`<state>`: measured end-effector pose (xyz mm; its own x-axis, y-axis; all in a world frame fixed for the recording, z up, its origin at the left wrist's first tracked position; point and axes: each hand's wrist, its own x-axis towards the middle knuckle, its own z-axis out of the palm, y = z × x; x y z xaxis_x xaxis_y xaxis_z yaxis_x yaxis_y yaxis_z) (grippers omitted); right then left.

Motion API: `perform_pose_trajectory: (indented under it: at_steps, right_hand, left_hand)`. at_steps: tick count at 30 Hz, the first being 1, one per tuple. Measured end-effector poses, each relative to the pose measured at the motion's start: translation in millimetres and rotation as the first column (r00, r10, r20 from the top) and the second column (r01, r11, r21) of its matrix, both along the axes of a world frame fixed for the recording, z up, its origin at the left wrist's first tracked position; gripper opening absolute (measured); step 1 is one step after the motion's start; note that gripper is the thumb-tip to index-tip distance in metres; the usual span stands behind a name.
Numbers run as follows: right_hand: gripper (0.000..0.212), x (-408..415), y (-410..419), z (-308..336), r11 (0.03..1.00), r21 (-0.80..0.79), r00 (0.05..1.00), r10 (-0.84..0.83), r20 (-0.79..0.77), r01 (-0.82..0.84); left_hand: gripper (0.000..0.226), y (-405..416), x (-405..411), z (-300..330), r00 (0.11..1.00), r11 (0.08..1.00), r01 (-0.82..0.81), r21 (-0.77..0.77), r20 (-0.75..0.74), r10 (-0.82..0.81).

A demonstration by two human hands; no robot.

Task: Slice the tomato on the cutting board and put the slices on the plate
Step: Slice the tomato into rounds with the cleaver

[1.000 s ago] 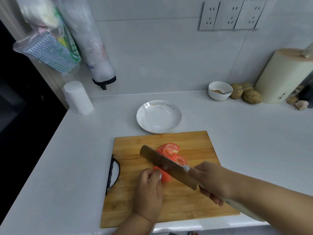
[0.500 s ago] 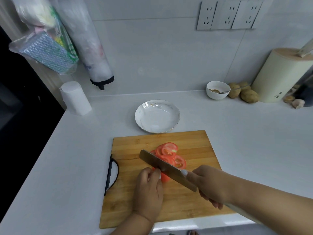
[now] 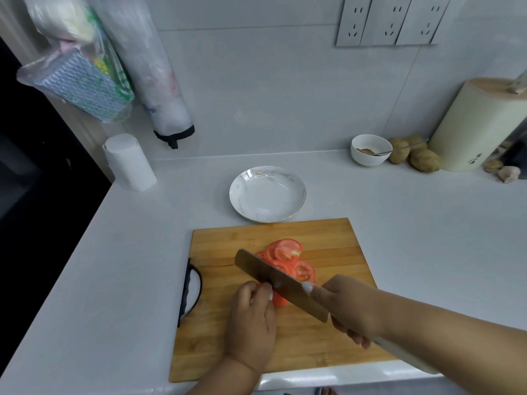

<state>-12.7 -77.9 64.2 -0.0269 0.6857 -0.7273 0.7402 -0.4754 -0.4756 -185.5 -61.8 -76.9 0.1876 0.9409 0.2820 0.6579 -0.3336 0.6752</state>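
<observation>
Person's hands and forearms, head view

Left hand [image 3: 252, 323]: bare, no ring, glove or watch visible; pale, light-polished nail showing on one fingertip. Right hand [image 3: 352, 307]: bare, likewise unadorned; thumb nail long, rounded, pale glossy polish. Both forearms bare to the frame edge, no sleeve, cuff or wristband in view.

home kitchen: tiled wall [image 3: 285, 89], white counter [image 3: 399, 223], potatoes [image 3: 425, 160], wall sockets [image 3: 387, 21].
</observation>
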Motion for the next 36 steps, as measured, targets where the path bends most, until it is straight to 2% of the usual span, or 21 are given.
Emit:
perform_pose_trajectory:
  at_steps: [5, 13, 18, 21, 27, 29, 36]
  right_hand:
    - [0.068, -16.9, 11.5, -5.6, 1.000, 0.019, 1.000, 0.020, 0.004, -0.020]
    - [0.059, -5.3, 2.0, -5.5, 0.997, -0.063, 0.999, -0.044, -0.017, 0.043]
    - [0.073, -27.2, 12.9, -30.5, 0.999, 0.049, 1.000, 0.014, 0.002, -0.014]
    - [0.058, -36.1, 14.4, -40.2, 0.985, 0.156, 0.997, 0.075, 0.018, -0.076]
    - [0.036, -32.0, 3.3, -45.6, 0.974, 0.225, 0.996, 0.033, -0.081, -0.014]
    - [0.035, -33.3, 3.5, -45.4, 0.976, 0.218, 0.993, 0.045, -0.106, -0.021]
    - [0.052, -30.1, 12.8, -37.4, 0.997, 0.078, 0.985, -0.010, -0.170, 0.024]
  left_hand:
    - [0.030, 0.2, -1.3, 0.2, 1.000, 1.000, 0.011, 0.019, -0.002, -0.011]
    - [0.029, 0.0, -2.2, 0.3, 1.000, 1.000, 0.009, 0.009, -0.013, -0.008]
    - [0.028, -0.3, -3.2, 0.0, 1.000, 1.000, 0.025, 0.017, -0.019, -0.024]
    - [0.028, -0.7, -4.1, -0.3, 1.000, 1.000, 0.009, 0.013, -0.010, -0.009]
    - [0.026, -1.8, -4.0, 1.2, 1.000, 1.000, -0.019, 0.010, 0.003, 0.019]
    - [0.025, -1.8, -3.8, 1.3, 1.000, 0.999, -0.031, 0.008, 0.007, 0.031]
    - [0.026, -3.6, -10.8, -0.8, 0.999, 0.999, -0.002, 0.044, 0.039, 0.001]
